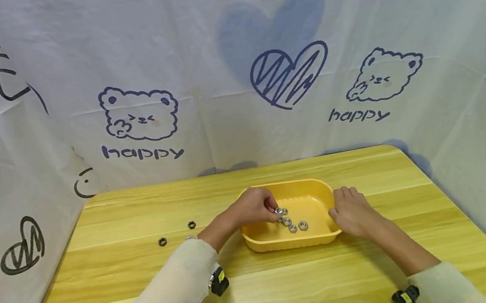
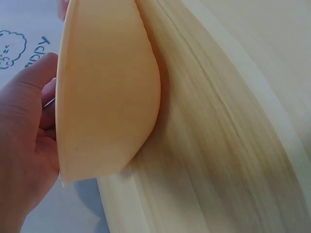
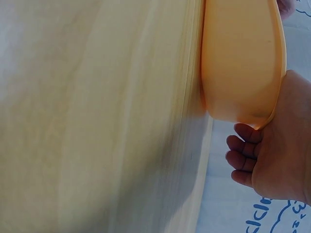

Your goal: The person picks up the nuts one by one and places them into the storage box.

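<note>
A yellow plastic tray point(image 1: 314, 207) sits on the table, with several silver hex nuts point(image 1: 303, 225) loose on its floor. My left hand point(image 1: 255, 206) reaches over the tray's left side and pinches a silver nut point(image 1: 279, 211) just above the others. In the left wrist view, the tray's outer wall point(image 2: 109, 92) hides most of those fingers. At the right end, my right hand point(image 1: 354, 211) grips the tray rim, thumb on the inside and fingers outside. The right wrist view has this hand point(image 3: 282, 145) at the tray's corner.
Two dark nuts point(image 1: 191, 224) point(image 1: 162, 242) lie on the wooden table point(image 1: 294, 292) left of the tray. Another silver nut point(image 1: 191, 237) shows partly behind the left forearm. A printed white cloth point(image 1: 207, 46) hangs around the table's back and sides.
</note>
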Motion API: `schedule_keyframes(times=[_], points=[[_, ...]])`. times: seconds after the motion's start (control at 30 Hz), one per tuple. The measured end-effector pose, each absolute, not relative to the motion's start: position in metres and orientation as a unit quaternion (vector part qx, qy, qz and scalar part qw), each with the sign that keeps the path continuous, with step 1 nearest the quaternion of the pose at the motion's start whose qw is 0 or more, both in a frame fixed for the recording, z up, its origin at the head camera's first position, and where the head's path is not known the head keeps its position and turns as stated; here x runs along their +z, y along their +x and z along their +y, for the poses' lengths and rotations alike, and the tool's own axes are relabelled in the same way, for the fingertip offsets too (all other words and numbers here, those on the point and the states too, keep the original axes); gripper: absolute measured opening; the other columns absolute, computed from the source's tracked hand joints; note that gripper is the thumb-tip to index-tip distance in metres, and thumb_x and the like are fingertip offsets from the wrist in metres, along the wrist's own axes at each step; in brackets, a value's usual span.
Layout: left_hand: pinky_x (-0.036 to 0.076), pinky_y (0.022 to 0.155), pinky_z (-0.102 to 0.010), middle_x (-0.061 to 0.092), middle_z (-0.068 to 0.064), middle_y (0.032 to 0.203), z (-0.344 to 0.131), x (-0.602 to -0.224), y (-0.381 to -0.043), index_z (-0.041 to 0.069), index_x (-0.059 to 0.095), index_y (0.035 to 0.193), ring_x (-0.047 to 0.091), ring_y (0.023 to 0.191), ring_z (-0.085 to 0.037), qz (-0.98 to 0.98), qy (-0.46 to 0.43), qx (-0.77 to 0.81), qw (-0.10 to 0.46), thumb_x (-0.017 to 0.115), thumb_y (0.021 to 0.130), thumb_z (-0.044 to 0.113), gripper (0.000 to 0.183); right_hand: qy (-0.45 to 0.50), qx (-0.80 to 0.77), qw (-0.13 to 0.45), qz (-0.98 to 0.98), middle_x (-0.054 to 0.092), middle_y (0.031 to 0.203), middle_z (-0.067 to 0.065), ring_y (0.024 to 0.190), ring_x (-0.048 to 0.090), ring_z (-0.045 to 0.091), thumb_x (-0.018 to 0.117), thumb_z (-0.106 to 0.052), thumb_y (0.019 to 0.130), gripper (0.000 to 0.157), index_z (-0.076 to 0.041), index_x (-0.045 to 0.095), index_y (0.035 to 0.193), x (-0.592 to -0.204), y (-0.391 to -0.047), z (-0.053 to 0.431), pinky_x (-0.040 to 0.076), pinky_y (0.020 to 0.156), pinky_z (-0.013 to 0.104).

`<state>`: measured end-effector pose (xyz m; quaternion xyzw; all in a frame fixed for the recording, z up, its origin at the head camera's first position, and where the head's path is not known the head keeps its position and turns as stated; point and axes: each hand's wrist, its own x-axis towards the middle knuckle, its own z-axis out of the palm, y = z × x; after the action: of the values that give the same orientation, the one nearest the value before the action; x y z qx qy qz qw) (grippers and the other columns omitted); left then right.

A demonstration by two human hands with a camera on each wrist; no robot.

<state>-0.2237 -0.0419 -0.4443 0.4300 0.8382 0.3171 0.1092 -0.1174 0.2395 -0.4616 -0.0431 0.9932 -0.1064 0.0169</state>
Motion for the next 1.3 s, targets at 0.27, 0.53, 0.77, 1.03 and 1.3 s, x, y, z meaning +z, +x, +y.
schedule_keyframes(times=[0.27, 0.53, 0.77, 1.03, 1.3], points=[[0.045, 0.065, -0.017, 0.073, -0.001, 0.083, -0.032, -0.445, -0.217, 0.006, 0.075, 0.088, 0.054, 0.069, -0.004, 0.848, 0.441, 0.259, 0.140, 0.085, 0.080, 0.014, 0.015, -0.039, -0.111, 0.019, 0.993, 0.050, 0.104, 0.019, 0.096, 0.041, 0.033, 0.043, -0.021, 0.104, 0.039, 0.012, 0.049, 0.123, -0.463, -0.118, 0.239, 0.037, 0.085, 0.048], [0.034, 0.056, -0.019, 0.052, 0.009, 0.063, -0.029, -0.452, -0.213, 0.017, 0.060, 0.069, 0.039, 0.056, -0.004, 0.852, 0.442, 0.225, 0.167, 0.078, 0.085, 0.013, 0.024, -0.041, -0.110, 0.012, 0.993, 0.048, 0.099, 0.016, 0.093, 0.040, 0.032, 0.043, -0.020, 0.104, 0.034, 0.010, 0.050, 0.117, -0.463, -0.119, 0.239, 0.035, 0.082, 0.045], [0.022, 0.054, -0.023, 0.027, 0.010, 0.053, -0.026, -0.453, -0.208, 0.019, 0.041, 0.057, 0.020, 0.053, -0.006, 0.845, 0.457, 0.210, 0.182, 0.076, 0.086, 0.009, 0.046, -0.044, -0.111, 0.008, 0.993, 0.047, 0.098, 0.016, 0.093, 0.039, 0.032, 0.044, -0.020, 0.104, 0.032, 0.009, 0.050, 0.114, -0.464, -0.118, 0.239, 0.035, 0.081, 0.045], [0.023, 0.052, -0.024, 0.028, 0.009, 0.054, -0.024, -0.456, -0.208, 0.018, 0.044, 0.059, 0.021, 0.052, -0.007, 0.844, 0.450, 0.212, 0.202, 0.072, 0.085, 0.009, 0.039, -0.041, -0.107, 0.007, 0.993, 0.049, 0.100, 0.017, 0.093, 0.040, 0.032, 0.044, -0.020, 0.104, 0.033, 0.010, 0.050, 0.116, -0.462, -0.117, 0.239, 0.036, 0.081, 0.045], [0.026, 0.054, -0.023, 0.034, 0.009, 0.057, -0.024, -0.456, -0.209, 0.018, 0.049, 0.061, 0.028, 0.055, -0.007, 0.848, 0.429, 0.223, 0.218, 0.073, 0.084, 0.005, 0.035, -0.045, -0.107, 0.006, 0.993, 0.049, 0.100, 0.018, 0.093, 0.040, 0.032, 0.044, -0.020, 0.104, 0.033, 0.010, 0.050, 0.115, -0.463, -0.118, 0.239, 0.036, 0.081, 0.045]])
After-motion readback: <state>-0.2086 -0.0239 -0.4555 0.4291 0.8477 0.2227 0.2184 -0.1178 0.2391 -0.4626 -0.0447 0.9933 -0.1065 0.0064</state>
